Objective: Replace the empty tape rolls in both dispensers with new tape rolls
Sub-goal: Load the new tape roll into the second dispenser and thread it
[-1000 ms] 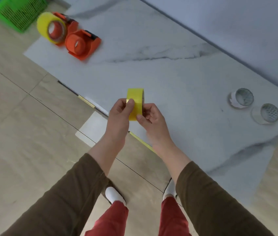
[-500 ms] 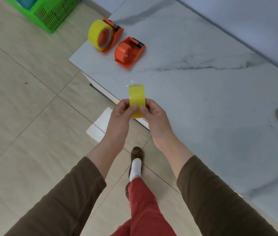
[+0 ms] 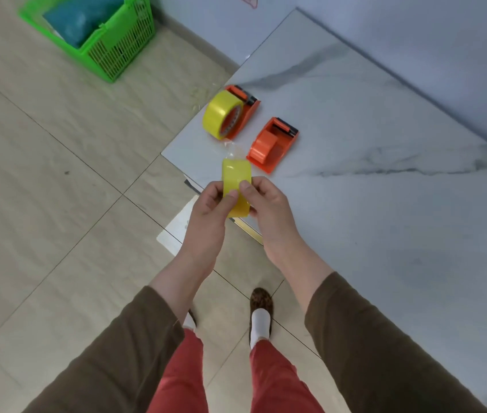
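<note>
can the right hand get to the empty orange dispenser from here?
Probably yes. The right hand is just short of the empty orange dispenser, nothing between them, but it shares the yellow tape roll with the left hand.

No writing can be read anywhere; a small pink mark on the wall [image 3: 355, 22] is too blurred to read.

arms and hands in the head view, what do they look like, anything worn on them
Both hands are bare: the left hand and right hand show no gloves or rings. Each forearm is uncovered, with a dark olive-brown long sleeve pushed up toward the elbow.
</note>
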Available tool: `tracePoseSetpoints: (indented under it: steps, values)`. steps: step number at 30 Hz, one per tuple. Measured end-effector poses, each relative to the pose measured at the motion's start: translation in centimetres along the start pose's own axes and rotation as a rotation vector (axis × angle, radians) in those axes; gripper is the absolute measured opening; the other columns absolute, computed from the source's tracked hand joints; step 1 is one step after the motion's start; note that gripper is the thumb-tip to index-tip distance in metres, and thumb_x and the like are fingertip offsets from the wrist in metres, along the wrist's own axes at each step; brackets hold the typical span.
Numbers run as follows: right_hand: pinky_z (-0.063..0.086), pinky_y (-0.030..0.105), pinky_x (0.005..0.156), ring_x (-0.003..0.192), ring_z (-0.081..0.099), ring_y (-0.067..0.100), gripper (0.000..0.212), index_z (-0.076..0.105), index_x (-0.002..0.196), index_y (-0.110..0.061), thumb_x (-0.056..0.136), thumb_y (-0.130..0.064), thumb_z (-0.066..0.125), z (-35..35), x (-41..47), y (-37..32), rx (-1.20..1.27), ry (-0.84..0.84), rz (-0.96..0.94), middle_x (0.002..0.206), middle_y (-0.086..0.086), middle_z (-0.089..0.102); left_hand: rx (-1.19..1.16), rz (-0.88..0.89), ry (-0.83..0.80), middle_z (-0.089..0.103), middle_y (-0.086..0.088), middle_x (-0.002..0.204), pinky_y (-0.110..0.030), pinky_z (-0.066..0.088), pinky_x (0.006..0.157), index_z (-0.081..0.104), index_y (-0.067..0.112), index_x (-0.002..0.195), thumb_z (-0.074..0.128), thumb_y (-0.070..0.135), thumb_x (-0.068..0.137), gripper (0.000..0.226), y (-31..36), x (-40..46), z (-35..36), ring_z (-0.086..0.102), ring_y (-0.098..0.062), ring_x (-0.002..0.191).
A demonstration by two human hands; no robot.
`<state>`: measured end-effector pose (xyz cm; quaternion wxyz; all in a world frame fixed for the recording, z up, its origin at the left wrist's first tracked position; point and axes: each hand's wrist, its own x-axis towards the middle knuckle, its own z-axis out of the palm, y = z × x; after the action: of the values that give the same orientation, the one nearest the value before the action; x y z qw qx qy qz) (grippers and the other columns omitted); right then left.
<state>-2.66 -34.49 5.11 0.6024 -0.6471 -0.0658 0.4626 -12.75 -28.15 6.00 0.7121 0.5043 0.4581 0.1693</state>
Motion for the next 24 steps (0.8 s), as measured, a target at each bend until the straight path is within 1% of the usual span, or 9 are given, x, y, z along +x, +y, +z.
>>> tracePoseSetpoints:
  steps: [3,5,7,11,14,17,19,22,24]
  values:
    - [0.052,0.019,0.073,0.081,0.063,0.009,0.013,0.068,0.106,-0.003,0.1,-0.012,0.062,2.6,1.2,-0.3,0.0,0.006,-0.026,0.092,0.006,0.066,-0.009,-0.032,0.001,0.062,-0.009,0.098,-0.037,0.045,0.091,0.062,0.013,0.1,0.057,0.024,0.108,0.014,1.7,2.9,-2.2,0.058,-0.02,0.093]
    - [0.053,0.016,0.076,0.087,0.066,0.009,0.015,0.068,0.112,-0.004,0.1,-0.011,0.062,4.7,2.3,-0.7,0.014,0.036,-0.028,0.099,0.007,0.07,0.014,-0.04,-0.04,0.063,-0.01,0.1,-0.039,0.047,0.092,0.061,0.014,0.102,0.057,0.021,0.108,0.011,2.7,4.8,-3.6,0.059,-0.02,0.096]
    - [0.054,0.022,0.081,0.094,0.067,0.011,0.021,0.068,0.116,-0.006,0.097,-0.014,0.062,6.6,3.5,-1.3,0.05,0.078,-0.026,0.105,0.007,0.071,0.039,-0.038,-0.091,0.063,-0.01,0.102,-0.035,0.048,0.092,0.062,0.013,0.105,0.057,0.018,0.108,0.008,3.6,6.5,-4.9,0.059,-0.019,0.097]
    - [0.049,0.046,0.102,0.107,0.063,0.022,0.023,0.068,0.114,-0.011,0.095,-0.019,0.059,8.6,5.2,-2.6,0.15,0.179,-0.034,0.112,0.011,0.07,0.111,-0.012,-0.208,0.065,-0.004,0.098,-0.024,0.048,0.088,0.067,0.012,0.106,0.06,0.02,0.105,0.011,5.5,9.3,-6.5,0.058,-0.014,0.095]
    - [0.049,0.042,0.101,0.107,0.063,0.021,0.026,0.066,0.123,-0.006,0.106,-0.016,0.049,7.7,5.8,-3.4,0.268,0.196,-0.023,0.113,0.01,0.07,0.116,0.016,-0.171,0.062,-0.001,0.091,-0.027,0.048,0.086,0.064,0.02,0.091,0.064,0.035,0.099,0.017,6.8,11.2,-5.9,0.057,-0.014,0.088]
    - [0.046,0.049,0.11,0.111,0.061,0.026,0.031,0.062,0.127,0.0,0.109,-0.017,0.043,6.1,6.7,-4.8,0.367,0.269,0.018,0.118,0.016,0.066,0.179,0.015,-0.08,0.063,-0.007,0.122,-0.022,0.046,0.089,0.06,0.019,0.115,0.064,0.046,0.094,0.034,7.6,13.7,-4.4,0.061,-0.015,0.108]
    - [0.047,0.05,0.108,0.113,0.061,0.029,0.038,0.059,0.133,0.004,0.109,-0.02,0.041,4.6,7.7,-5.5,0.439,0.339,0.058,0.121,0.018,0.066,0.185,-0.065,-0.189,0.064,-0.004,0.135,-0.021,0.049,0.093,0.056,0.021,0.134,0.06,0.053,0.096,0.049,8.2,15.4,-2.8,0.064,-0.01,0.121]
    - [0.053,0.047,0.096,0.098,0.065,0.026,0.039,0.066,0.125,0.001,0.108,-0.026,0.044,2.1,9.3,-6.4,0.549,0.409,0.087,0.105,0.018,0.073,0.154,-0.187,-0.344,0.072,-0.01,0.122,-0.035,0.051,0.105,0.064,0.017,0.126,0.054,0.053,0.101,0.045,9.0,17.4,-0.2,0.069,-0.019,0.111]
    - [0.054,0.045,0.089,0.08,0.062,0.021,0.035,0.071,0.107,-0.005,0.107,-0.031,0.047,0.5,10.4,-7.0,0.57,0.482,0.091,0.083,0.01,0.069,0.075,-0.246,-0.403,0.071,-0.007,0.1,-0.039,0.055,0.096,0.07,0.017,0.105,0.056,0.038,0.105,0.025,9.4,18.6,1.5,0.067,-0.02,0.092]
